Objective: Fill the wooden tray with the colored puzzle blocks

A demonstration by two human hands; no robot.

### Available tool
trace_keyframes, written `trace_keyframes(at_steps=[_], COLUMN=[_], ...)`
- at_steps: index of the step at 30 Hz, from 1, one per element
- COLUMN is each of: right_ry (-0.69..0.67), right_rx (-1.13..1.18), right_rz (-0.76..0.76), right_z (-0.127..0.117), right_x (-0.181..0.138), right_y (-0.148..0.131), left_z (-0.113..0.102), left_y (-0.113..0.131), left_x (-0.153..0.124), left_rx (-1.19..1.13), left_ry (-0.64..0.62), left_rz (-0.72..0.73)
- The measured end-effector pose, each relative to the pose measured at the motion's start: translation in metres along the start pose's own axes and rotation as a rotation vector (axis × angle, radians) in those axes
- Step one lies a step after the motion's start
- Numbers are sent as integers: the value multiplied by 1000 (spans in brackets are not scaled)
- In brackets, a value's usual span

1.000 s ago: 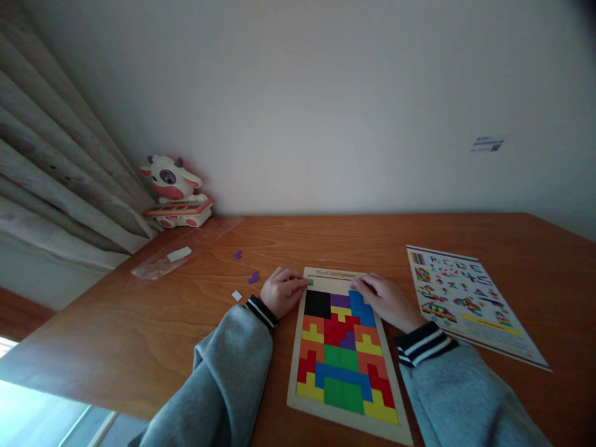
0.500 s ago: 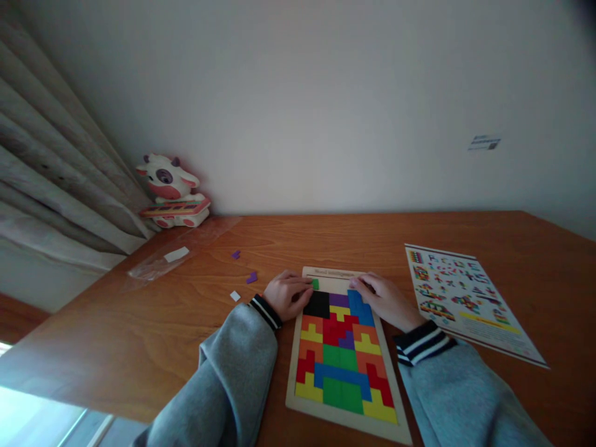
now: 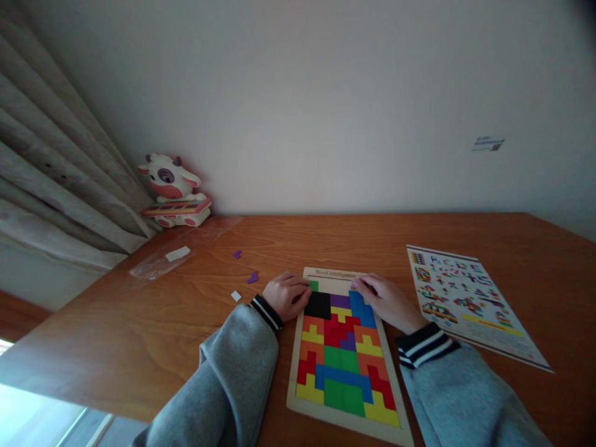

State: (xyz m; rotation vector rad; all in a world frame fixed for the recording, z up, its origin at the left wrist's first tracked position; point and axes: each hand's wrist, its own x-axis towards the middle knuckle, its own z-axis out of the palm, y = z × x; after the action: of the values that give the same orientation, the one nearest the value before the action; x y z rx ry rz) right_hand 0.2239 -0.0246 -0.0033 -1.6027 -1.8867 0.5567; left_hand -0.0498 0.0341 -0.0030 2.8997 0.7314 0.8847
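A wooden tetris-style puzzle board (image 3: 297, 372) lies on the table, filled with coloured pieces up to an uncovered strip at its top. My left hand (image 3: 286, 296) is at its upper left, fingers curled together over a small green puzzle piece (image 3: 314, 285), part of which they hide. Just below that sits a black puzzle piece (image 3: 319, 305), touched or nearly touched by the fingertips. At the upper right, my right hand (image 3: 384, 301) has thumb and fingers drawn together above a blue puzzle piece (image 3: 361, 310); I cannot make out anything between them.
Two purple pieces (image 3: 252, 277) and a white piece (image 3: 236, 296) lie left of the board. Further left are clear plastic wrapping (image 3: 156, 268) and a cow toy with a keyboard (image 3: 174, 189). A printed pattern sheet (image 3: 475, 304) lies to the right, and a wall stands behind the table.
My left fingers have shifted slightly left on the green piece, and it sits closer to the black one. My right hand stays almost where it was. The view has moved a little.
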Motion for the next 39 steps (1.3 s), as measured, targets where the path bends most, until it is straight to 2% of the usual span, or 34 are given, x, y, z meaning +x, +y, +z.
trace_keyframes(at_steps=[5,9,12,17,24,30,35,39], right_ry=[7,4,5,6,39,158,40,-63], right_rx=[17,16,26,12,-27,-112,-187,-225], right_rz=[-3,4,-8,-6,-43,-214,-416,-470], right_z=[0,2,3,2,6,9,15,31], right_x=[-1,0,0,0,0,-3,-2,2], right_y=[0,5,7,6,7,-5,-35,-50], left_z=[-7,-26,-42,-54,-46,-39,-34,-30], left_y=[-8,-41,-69,-92,-94,-90,-77,-57], left_x=[-5,-26,-49,-74,-74,-69,-58,-44], left_rx=[42,162,272,344,292,270,270,214], left_ry=[-2,61,82,-51,-62,-9,70,172], left_rz=[-15,-96,-232,-380,-333,-288,-266,-186])
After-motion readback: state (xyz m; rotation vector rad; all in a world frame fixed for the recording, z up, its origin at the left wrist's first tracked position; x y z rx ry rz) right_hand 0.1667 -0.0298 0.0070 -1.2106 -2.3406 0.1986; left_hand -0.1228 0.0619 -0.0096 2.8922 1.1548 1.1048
